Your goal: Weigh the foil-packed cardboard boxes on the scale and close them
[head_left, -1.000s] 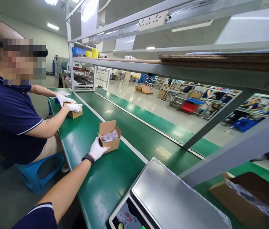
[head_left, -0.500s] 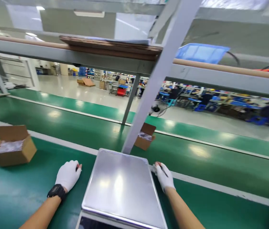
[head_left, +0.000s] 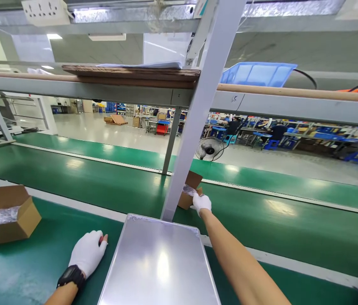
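My right hand (head_left: 202, 204), in a white glove with bare fingertips, reaches past the scale to a small open cardboard box (head_left: 184, 201). Its fingers close on the box's near right edge, by a flap; clear plastic packing (head_left: 190, 190) shows inside. A metal post hides the box's left part. My left hand (head_left: 87, 253), gloved and with a black watch at the wrist, rests curled on the green work surface, left of the scale. Whatever its folded fingers may hold is hidden. Between my arms lies the scale's flat steel plate (head_left: 156, 262).
Another open cardboard box (head_left: 10, 228) with plastic packing stands at the left. A slanting metal post (head_left: 194, 114) rises behind the scale and meets a shelf rail bearing cardboard sheets (head_left: 131, 75) and a blue bin (head_left: 258, 74). Beyond the green belt (head_left: 261, 207) stands a fan (head_left: 210, 149).
My right hand has moved from beside the scale forward to the box behind the post and taken hold of it. My left hand stays curled on the surface. The view has shifted slightly.
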The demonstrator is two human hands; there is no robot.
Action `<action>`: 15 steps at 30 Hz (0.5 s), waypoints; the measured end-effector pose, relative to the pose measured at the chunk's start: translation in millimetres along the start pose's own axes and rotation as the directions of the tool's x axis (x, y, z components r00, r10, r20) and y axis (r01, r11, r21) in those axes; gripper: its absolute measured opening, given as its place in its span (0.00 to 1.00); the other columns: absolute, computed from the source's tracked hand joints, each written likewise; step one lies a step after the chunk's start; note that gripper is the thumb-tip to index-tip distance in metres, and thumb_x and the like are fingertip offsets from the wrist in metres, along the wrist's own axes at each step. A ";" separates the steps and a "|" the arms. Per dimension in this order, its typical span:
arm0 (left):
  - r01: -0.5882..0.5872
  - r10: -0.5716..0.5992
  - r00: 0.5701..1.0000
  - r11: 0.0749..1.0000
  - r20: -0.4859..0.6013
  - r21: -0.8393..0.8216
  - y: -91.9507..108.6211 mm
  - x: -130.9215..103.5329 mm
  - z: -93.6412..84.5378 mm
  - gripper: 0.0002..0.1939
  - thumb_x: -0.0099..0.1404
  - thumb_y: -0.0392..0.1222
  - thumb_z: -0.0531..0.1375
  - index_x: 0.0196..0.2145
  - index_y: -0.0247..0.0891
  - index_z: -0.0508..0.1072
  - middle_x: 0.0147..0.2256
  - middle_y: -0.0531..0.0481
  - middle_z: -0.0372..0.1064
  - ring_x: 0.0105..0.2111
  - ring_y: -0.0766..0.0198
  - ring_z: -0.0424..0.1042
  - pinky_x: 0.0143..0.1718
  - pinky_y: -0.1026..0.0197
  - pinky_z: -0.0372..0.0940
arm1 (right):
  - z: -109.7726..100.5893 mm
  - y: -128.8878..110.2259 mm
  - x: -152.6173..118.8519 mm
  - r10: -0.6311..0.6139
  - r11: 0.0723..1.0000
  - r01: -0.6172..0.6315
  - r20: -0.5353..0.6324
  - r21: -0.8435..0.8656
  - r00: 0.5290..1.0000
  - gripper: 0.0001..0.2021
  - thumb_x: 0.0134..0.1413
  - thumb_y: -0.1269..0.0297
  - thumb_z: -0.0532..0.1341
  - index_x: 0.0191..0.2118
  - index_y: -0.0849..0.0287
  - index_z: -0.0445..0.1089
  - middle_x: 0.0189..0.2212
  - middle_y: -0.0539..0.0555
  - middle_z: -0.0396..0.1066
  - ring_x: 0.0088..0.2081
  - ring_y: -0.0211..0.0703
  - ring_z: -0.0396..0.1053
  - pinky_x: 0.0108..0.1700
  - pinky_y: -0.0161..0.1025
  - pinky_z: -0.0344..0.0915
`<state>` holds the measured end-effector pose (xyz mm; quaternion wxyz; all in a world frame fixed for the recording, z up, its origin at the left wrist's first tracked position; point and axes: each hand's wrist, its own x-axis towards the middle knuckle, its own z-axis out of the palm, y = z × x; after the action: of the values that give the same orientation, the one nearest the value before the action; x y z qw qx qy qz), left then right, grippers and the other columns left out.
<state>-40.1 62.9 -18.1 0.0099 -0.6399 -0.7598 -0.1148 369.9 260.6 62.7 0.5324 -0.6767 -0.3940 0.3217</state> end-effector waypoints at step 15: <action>-0.032 0.033 0.999 0.998 0.012 -0.055 -6.2 2.6 -5.3 0.19 0.69 0.51 0.47 0.24 0.40 0.64 0.30 0.45 0.71 0.30 0.53 0.68 0.27 0.57 0.45 | -159.1 -59.7 -148.7 -0.266 0.896 0.339 0.266 -0.288 0.927 0.13 0.53 0.54 0.61 0.28 0.60 0.71 0.28 0.57 0.74 0.32 0.49 0.75 0.28 0.37 0.74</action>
<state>-47.3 63.5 -13.5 -0.0104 -0.6528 -0.7460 -0.1312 422.8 63.3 159.2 0.4089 -0.6460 -0.5994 0.2371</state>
